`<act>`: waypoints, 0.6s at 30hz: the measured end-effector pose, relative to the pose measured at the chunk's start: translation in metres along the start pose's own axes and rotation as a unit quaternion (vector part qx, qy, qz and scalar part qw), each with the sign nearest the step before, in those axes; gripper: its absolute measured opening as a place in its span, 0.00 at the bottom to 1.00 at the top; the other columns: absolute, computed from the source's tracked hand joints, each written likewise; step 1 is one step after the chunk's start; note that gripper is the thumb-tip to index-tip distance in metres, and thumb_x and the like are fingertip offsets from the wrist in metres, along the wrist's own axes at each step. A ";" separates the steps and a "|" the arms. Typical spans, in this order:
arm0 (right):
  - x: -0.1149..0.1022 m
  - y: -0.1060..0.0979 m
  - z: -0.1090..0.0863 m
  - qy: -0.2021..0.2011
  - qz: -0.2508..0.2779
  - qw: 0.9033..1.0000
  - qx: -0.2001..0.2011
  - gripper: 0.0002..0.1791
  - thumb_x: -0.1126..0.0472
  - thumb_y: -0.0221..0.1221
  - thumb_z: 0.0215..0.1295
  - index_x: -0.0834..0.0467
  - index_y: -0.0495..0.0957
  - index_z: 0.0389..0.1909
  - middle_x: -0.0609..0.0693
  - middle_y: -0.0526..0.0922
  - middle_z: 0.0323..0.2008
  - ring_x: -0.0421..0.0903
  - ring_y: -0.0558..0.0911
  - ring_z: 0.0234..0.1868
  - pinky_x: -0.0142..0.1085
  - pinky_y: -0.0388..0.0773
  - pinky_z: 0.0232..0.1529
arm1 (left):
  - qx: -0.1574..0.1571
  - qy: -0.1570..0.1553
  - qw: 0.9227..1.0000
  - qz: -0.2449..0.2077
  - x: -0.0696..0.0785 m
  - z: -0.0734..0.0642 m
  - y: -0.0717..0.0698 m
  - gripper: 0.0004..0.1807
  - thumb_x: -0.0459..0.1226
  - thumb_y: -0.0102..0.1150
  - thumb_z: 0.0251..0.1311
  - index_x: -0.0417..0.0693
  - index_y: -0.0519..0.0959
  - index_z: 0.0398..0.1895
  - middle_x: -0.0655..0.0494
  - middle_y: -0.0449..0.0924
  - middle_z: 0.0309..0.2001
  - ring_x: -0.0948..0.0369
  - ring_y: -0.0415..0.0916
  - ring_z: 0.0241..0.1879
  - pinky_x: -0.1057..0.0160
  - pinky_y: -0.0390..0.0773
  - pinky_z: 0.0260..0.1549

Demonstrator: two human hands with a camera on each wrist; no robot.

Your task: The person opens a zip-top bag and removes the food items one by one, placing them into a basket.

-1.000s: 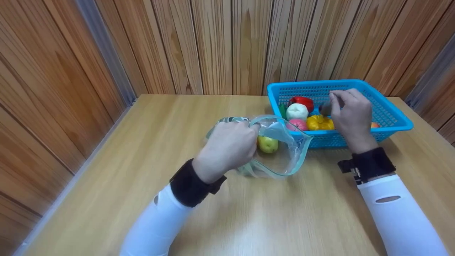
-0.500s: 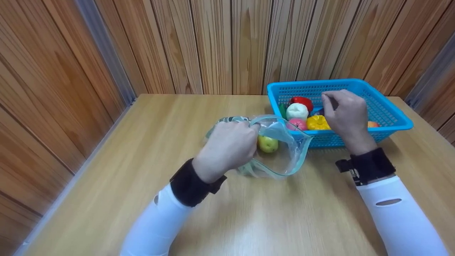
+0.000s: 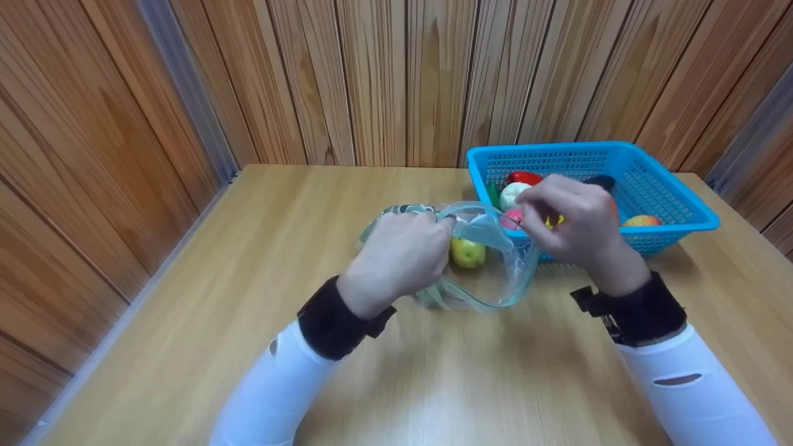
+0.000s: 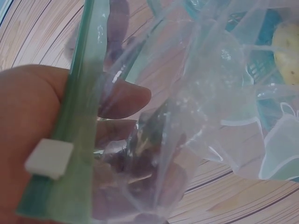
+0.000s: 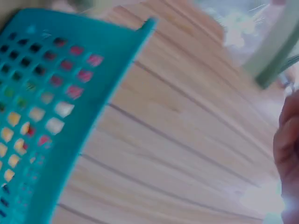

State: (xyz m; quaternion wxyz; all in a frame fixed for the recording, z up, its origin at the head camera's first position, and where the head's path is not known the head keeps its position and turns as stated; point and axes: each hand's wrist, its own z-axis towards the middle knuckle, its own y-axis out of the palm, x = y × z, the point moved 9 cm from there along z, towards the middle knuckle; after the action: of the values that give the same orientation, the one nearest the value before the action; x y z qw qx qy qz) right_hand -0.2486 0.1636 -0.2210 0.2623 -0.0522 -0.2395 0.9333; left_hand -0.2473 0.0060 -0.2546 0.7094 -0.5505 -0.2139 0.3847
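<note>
My left hand (image 3: 399, 251) grips the rim of a clear zip bag (image 3: 511, 272) with a green edge; in the left wrist view the bag's white slider (image 4: 50, 158) lies against the hand. The mouth of the bag gapes to the right, and a yellow-green fruit (image 3: 468, 253) shows inside. Close to the bag's right rim is my right hand (image 3: 573, 226), fingers loosely bent, thumb and forefinger apart, nothing visible between them. Whether it touches the rim is unclear. In the right wrist view, this hand (image 5: 288, 140) is cut off by the frame beside the bag's green strip (image 5: 273, 56).
A blue perforated basket (image 3: 675, 186) stands at the back right. It holds a red pepper (image 3: 523, 178), a white vegetable (image 3: 513, 196), a pink item (image 3: 513, 219), a dark item (image 3: 601, 182) and a red-yellow fruit (image 3: 642, 220). Wooden panels (image 3: 372, 80) rise behind the table.
My right hand has moved left and nearer from over the basket to the bag's rim. The dark item's end and the red-yellow fruit are now uncovered. My left hand and the bag barely moved.
</note>
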 end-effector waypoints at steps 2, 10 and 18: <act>-0.015 0.009 0.002 -0.024 0.044 0.998 -0.040 0.08 0.66 0.55 0.54 0.63 0.83 0.27 0.50 0.77 0.17 0.42 0.70 0.16 0.27 0.68 0.21 | -0.004 0.003 1.000 -0.004 0.001 0.001 0.000 0.10 0.39 0.50 0.68 0.46 0.79 0.43 0.54 0.76 0.27 0.59 0.75 0.26 0.59 0.83 0.27; -0.032 0.106 -0.043 0.172 0.122 0.891 -0.402 0.12 0.54 0.59 0.71 0.52 0.81 0.51 0.44 0.84 0.39 0.41 0.79 0.36 0.36 0.81 0.42 | 0.003 0.023 1.000 0.002 0.005 0.001 0.000 0.10 0.41 0.49 0.70 0.46 0.79 0.41 0.55 0.75 0.26 0.59 0.73 0.24 0.61 0.78 0.21; -0.018 0.149 -0.112 0.481 0.294 0.717 -0.410 0.30 0.33 0.54 0.67 0.46 0.68 0.61 0.48 0.73 0.56 0.50 0.68 0.57 0.46 0.66 0.56 | -0.046 0.043 0.998 -0.027 0.009 0.000 0.007 0.15 0.46 0.57 0.69 0.45 0.80 0.48 0.54 0.78 0.30 0.58 0.76 0.28 0.62 0.82 0.29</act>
State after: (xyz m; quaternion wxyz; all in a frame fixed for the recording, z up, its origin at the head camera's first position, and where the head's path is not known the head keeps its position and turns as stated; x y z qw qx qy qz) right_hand -0.2776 0.0900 -0.3912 0.0070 -0.6639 -0.4126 0.6236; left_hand -0.2438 0.0136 -0.2623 0.7019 -0.5927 -0.2151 0.3312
